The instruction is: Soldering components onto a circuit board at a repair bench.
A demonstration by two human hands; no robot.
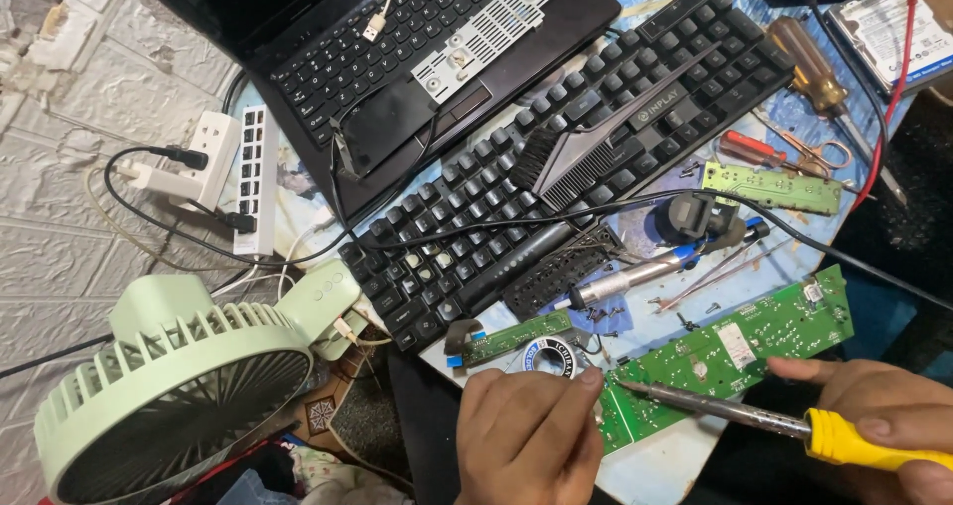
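A long green circuit board (pixel 740 346) lies on the table near its front edge. My right hand (pixel 879 416) grips a soldering iron with a yellow handle (pixel 862 443). Its metal shaft (pixel 715 406) points left, and the tip rests on the board's left part. My left hand (pixel 531 435) is closed beside the board's left end, its index finger stretched toward the iron's tip. Whether that hand holds solder wire is hidden. A small solder spool (pixel 551 354) sits just above the knuckles, next to a small green board (pixel 506 339).
A black keyboard (pixel 556 157) lies diagonally, with a brush-comb (pixel 576 152) on it. Behind it is a black laptop (pixel 417 48). A green desk fan (pixel 189 376) stands at left by a white power strip (pixel 253 177). Screwdrivers (pixel 809 68), scissors (pixel 809 152), and another green board (pixel 769 189) lie at right.
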